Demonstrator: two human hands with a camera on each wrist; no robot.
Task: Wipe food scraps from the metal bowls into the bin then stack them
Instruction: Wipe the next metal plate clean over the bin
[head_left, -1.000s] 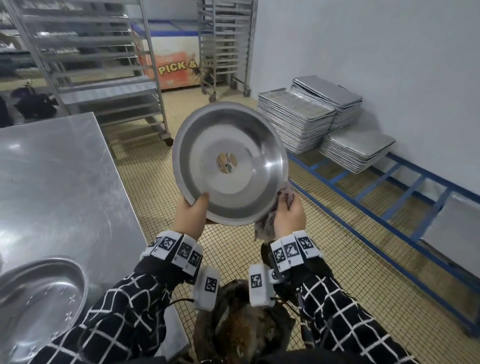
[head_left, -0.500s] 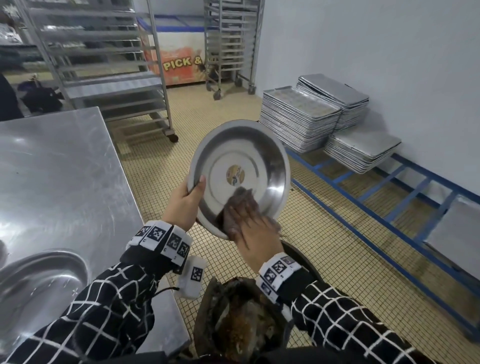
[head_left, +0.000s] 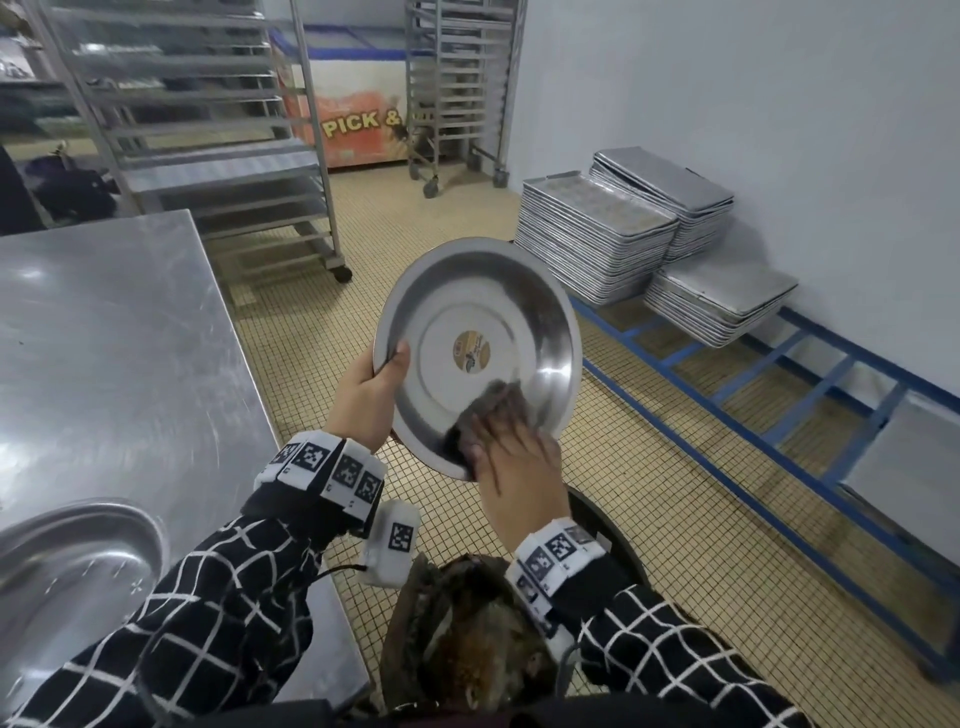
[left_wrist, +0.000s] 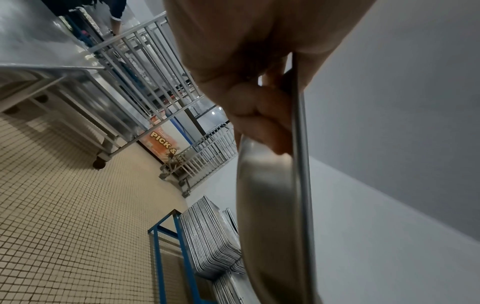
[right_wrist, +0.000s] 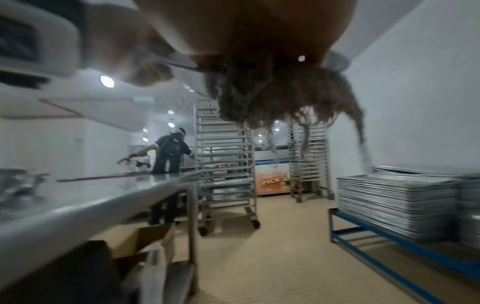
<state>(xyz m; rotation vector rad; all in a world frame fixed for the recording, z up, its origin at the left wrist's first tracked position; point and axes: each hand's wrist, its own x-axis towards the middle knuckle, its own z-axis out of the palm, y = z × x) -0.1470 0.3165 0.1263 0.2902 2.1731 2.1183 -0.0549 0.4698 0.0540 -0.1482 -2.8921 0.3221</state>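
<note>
A round metal bowl (head_left: 475, 353) with a sticker at its centre is tilted up on edge above the bin (head_left: 467, 639). My left hand (head_left: 371, 387) grips its left rim, thumb inside, fingers behind (left_wrist: 259, 115). My right hand (head_left: 511, 457) presses a grey-brown cloth (head_left: 491, 410) flat against the bowl's lower inside. In the right wrist view the frayed cloth (right_wrist: 280, 92) hangs below my palm. The bin holds brown scraps. A second metal bowl (head_left: 67, 577) lies on the steel table (head_left: 114, 338) at the lower left.
Stacks of metal trays (head_left: 597, 239) sit on a low blue frame (head_left: 779, 415) along the right wall. Wheeled racks (head_left: 208, 130) stand behind the table. A person (right_wrist: 170, 152) works at the far end. The floor is tiled.
The bowl has come lower and closer. My right hand moved from the bowl's lower right rim onto its inside, pressing the cloth there and sliding it slightly right.
</note>
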